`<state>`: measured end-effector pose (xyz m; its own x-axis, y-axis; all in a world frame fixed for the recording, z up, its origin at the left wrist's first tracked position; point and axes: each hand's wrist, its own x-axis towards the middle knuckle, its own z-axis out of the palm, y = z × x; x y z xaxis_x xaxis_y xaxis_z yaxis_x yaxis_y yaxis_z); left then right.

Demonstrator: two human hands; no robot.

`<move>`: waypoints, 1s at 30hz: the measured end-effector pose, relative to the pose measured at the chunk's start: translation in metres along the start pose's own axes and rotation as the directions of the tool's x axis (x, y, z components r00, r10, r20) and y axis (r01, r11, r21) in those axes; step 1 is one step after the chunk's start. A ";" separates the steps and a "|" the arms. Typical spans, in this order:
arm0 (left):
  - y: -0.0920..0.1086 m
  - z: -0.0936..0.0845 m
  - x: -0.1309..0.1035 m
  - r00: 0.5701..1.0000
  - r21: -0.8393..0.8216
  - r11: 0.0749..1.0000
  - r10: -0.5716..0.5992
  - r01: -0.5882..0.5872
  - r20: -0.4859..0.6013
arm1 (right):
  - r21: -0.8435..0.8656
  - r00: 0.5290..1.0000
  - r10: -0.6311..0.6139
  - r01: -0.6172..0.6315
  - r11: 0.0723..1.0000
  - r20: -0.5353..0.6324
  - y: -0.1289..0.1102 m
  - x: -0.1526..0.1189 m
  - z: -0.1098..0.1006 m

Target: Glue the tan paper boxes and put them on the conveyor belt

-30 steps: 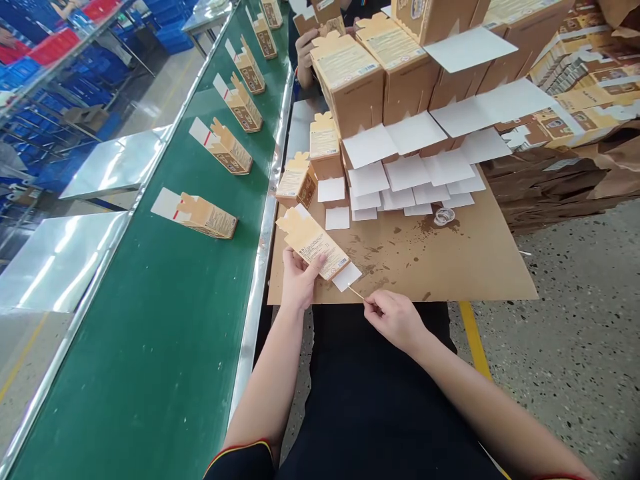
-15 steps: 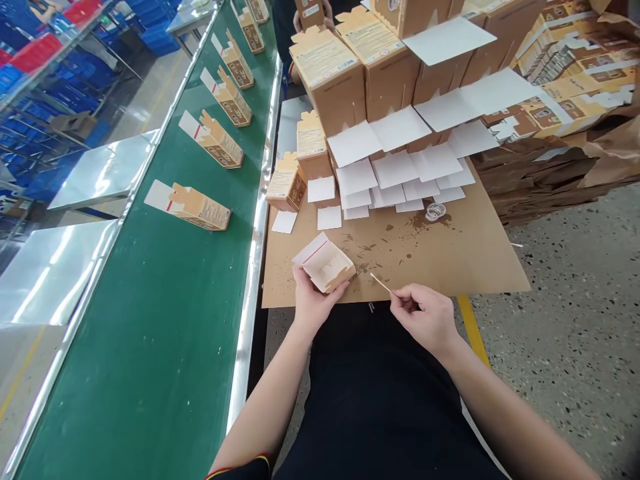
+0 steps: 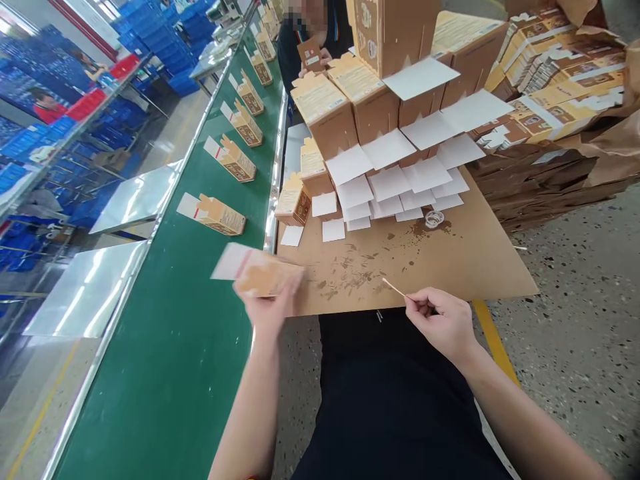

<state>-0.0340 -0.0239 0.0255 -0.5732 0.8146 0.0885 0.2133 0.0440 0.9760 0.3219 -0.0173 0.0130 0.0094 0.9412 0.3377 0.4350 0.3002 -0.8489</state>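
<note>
Over the green conveyor belt's point(image 3: 165, 373) edge, I log the printed carton point(image 3: 267, 272) newly arrived, left hand point(image 3: 267, 312) clamped on it, right hand point(image 3: 443, 320) pinching the cotton swab point(image 3: 393, 287), swabbing apparently done.

You can read no words, numbers or brand anywhere here. The carton point(image 3: 267, 275) in your left hand point(image 3: 267, 317) is blurred, so its print is lost to you. On the stacked boxes point(image 3: 320, 100) ahead of you, the pale faces carry rows of fine lettering, too small to make out; a bluish patch near the corner of one may be a barcode. The tall box point(image 3: 367, 33) among them shows you round emblems on its side, with no legible word. The belt boxes point(image 3: 225, 219) to your left bear print you cannot read either, as do the flat cartons point(image 3: 555, 120) on your right.
</note>
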 end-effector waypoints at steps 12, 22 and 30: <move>-0.018 -0.115 0.069 0.872 0.182 0.939 -0.185 0.293 -0.453 | 0.084 1.000 -0.001 0.000 0.996 0.011 0.009 0.019 -0.004; 0.004 -0.013 0.108 0.940 0.178 0.977 0.170 -0.121 -0.295 | -0.004 0.999 0.047 -0.047 0.999 -0.013 0.014 0.015 -0.028; 0.037 0.096 0.172 0.969 0.289 0.928 -0.248 0.234 0.014 | 0.052 1.000 -0.009 0.008 0.999 0.007 -0.006 0.024 -0.019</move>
<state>-0.0484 0.1734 0.0576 -0.5973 0.7861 -0.1594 0.2926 0.3986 0.8692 0.3366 0.0007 0.0335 -0.0004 0.9396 0.3423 0.3880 0.3156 -0.8660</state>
